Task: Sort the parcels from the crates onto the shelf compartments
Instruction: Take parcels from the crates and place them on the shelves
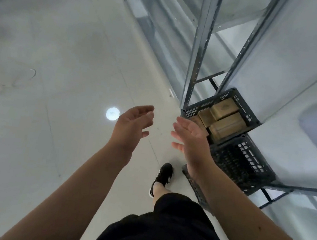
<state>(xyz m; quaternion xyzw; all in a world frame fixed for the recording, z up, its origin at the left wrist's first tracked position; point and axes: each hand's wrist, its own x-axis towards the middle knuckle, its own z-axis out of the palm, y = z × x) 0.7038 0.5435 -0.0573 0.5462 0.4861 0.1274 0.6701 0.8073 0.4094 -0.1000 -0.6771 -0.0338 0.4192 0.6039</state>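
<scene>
Above a black shoe [163, 174], the left hand [132, 125] and right hand [191, 141] hover empty, fingers loosely spread, palms facing. Right of them sits the near crate [242, 166]. Touching it, the far crate [200, 107] holds brown parcels [226, 123], under the metal shelf [199, 44].

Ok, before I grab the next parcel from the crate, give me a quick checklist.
1. Left hand free: ok, open and empty.
2. Right hand free: ok, open and empty.
3. Parcels in crate: ok, brown boxes visible.
4. Parcels uncovered from above: ok, nothing lies on them.
5. Free shelf compartment: cannot tell, blurred.
</scene>
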